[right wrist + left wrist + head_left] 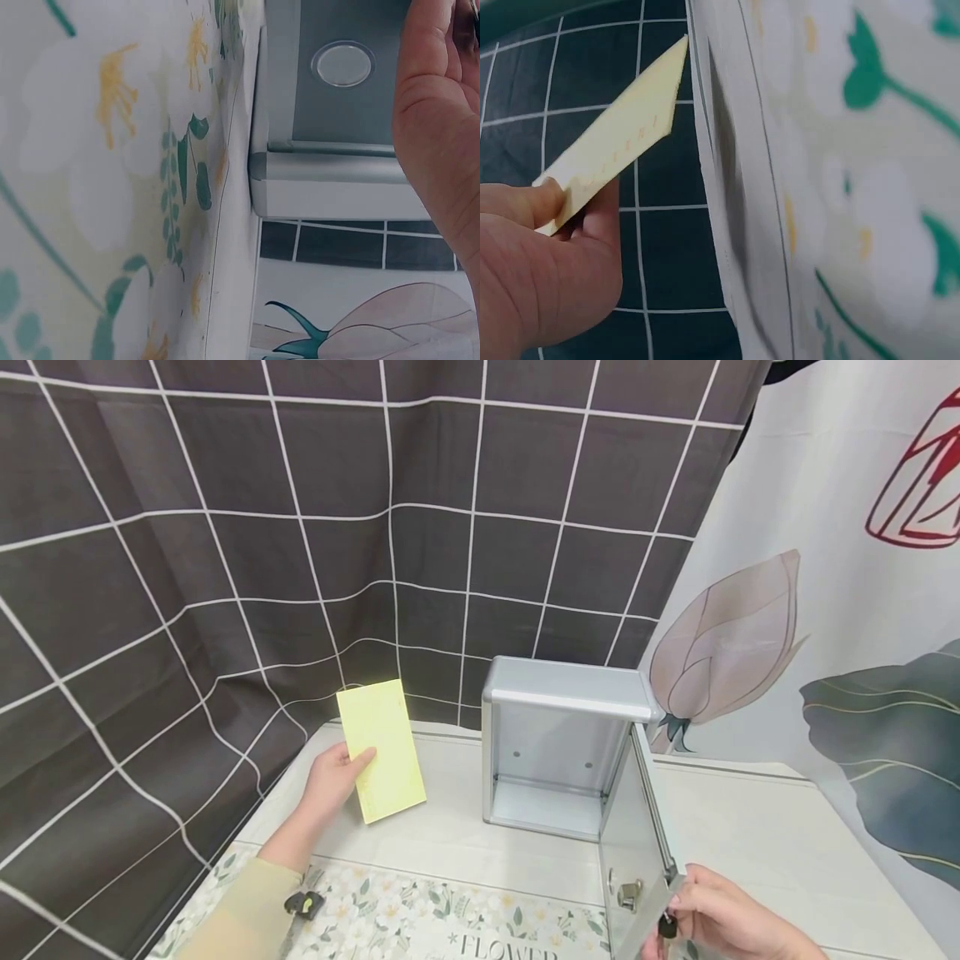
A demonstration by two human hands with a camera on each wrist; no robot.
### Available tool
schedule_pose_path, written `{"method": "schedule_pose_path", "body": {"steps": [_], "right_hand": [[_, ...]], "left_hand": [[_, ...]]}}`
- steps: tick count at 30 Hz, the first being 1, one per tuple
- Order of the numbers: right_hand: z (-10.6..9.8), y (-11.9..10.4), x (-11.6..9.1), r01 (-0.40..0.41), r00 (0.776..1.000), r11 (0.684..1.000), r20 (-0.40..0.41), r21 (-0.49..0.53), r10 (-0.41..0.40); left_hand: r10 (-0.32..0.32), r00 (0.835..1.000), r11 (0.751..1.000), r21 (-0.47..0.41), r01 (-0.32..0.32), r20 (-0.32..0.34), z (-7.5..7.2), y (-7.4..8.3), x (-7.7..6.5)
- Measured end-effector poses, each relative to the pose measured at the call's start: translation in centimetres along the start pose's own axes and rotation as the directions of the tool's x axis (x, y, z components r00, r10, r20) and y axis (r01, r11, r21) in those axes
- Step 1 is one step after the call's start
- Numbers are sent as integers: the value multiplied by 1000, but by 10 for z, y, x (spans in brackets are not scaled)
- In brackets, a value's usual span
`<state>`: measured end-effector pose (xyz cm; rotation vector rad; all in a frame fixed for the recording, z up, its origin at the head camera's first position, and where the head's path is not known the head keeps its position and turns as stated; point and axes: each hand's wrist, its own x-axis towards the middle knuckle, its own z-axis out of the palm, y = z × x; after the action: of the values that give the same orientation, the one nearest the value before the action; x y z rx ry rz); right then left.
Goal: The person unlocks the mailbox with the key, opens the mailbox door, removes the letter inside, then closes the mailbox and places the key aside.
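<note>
My left hand grips a thin yellow paper rectangle by its left edge, thumb laid on its face. It is tilted, held over the back left of the table. In the left wrist view small reddish letters run along the yellow paper. A silver metal box stands at the back, its hinged door swung out toward me. Inside it is bare, with two small holes in the back wall. At the door's free edge my right hand holds a black-headed key. The door's inner side carries a metal lock.
A floral cloth with the word FLOWER covers the front of the white table. A dark checked curtain hangs behind and to the left; a white curtain with a lotus print hangs at the right.
</note>
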<state>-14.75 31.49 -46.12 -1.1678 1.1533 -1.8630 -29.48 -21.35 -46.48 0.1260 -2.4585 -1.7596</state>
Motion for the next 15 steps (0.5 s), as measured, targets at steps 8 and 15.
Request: {"method": "schedule_pose_path", "body": {"steps": [8, 15], "right_hand": [[0, 1, 0, 15, 1000, 1000, 5, 2, -15], [1, 1, 0, -16, 1000, 999, -10, 37, 16]], "left_hand": [[-25, 1000, 1000, 12, 25, 14, -7, -7, 8], [-89, 995, 995, -41, 90, 48, -9, -11, 11]]}}
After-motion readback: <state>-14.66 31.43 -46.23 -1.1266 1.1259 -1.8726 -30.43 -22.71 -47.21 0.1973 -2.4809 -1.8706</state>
